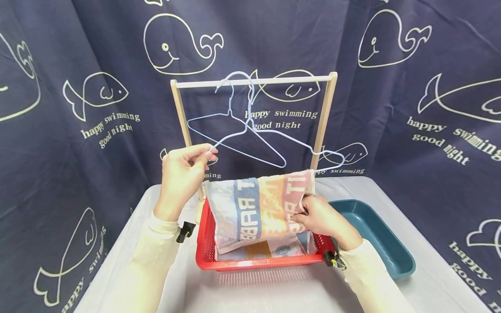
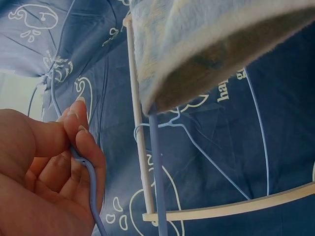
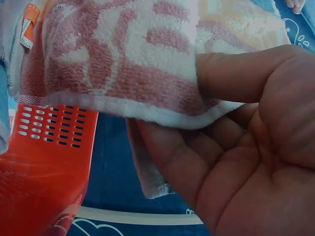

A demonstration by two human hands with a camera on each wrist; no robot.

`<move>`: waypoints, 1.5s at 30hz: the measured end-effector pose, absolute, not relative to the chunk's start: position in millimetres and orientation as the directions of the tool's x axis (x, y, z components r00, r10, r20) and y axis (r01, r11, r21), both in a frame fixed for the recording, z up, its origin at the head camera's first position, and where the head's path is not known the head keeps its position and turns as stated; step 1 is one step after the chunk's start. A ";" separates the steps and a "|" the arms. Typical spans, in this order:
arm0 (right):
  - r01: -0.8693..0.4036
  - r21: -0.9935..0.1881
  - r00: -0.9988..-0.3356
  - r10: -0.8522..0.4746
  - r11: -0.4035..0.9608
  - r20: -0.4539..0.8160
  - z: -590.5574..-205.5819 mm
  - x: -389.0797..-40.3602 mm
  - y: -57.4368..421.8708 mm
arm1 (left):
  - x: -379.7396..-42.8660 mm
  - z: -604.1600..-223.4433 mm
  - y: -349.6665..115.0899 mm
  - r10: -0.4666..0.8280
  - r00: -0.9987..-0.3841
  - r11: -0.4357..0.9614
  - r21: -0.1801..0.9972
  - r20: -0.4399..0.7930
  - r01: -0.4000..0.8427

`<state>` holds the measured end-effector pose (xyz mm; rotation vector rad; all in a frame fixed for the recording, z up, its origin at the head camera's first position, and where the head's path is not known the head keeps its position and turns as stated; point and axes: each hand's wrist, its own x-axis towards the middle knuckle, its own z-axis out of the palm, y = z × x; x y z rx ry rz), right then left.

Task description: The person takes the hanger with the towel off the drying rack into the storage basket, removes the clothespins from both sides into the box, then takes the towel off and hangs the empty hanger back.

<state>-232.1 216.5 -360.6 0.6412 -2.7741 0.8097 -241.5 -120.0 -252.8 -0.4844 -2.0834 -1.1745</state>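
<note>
My left hand (image 1: 184,174) pinches the left shoulder of a light blue clothes hanger (image 1: 287,135) between thumb and fingers, holding it up in front of the rack. A towel (image 1: 248,213) with blue, orange and pink stripes is draped over the hanger's lower bar. In the left wrist view, that bar runs into the fold of the towel. My right hand (image 1: 322,219) grips the towel's pink right side, thumb on one face and fingers beneath the edge in the right wrist view. Below the towel stands a red basket (image 1: 266,262).
A second blue hanger (image 1: 207,115) hangs from the white rail (image 1: 291,80) of a wooden rack (image 1: 325,117). More folded cloth (image 1: 258,251) lies in the basket. A teal tray (image 1: 405,269) stands on the right of the white-covered table (image 1: 391,208). Behind hangs a dark blue curtain (image 1: 282,26).
</note>
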 end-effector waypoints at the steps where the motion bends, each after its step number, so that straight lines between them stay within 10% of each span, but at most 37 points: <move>1: -0.459 -0.465 -0.887 -0.360 0.757 0.289 -360.9 -232.1 216.7 | -241.5 -252.9 -120.1 -0.011 -0.695 0.522 0.597 0.719 0.609; 16: -0.409 -0.509 -0.913 -0.335 0.757 0.234 -359.3 -231.7 219.1 | -243.4 -256.5 -121.0 0.003 -0.719 0.505 0.619 0.695 0.601; 31: -0.200 -0.880 -0.973 -0.195 0.430 0.126 -338.8 -229.3 216.4 | -243.2 -258.3 -113.5 0.015 -0.712 0.496 0.613 0.702 0.615; 45: -0.220 -0.927 -0.971 -0.163 0.304 0.177 -338.7 -237.8 208.2 | -243.3 -257.7 -108.6 0.024 -0.701 0.502 0.598 0.713 0.625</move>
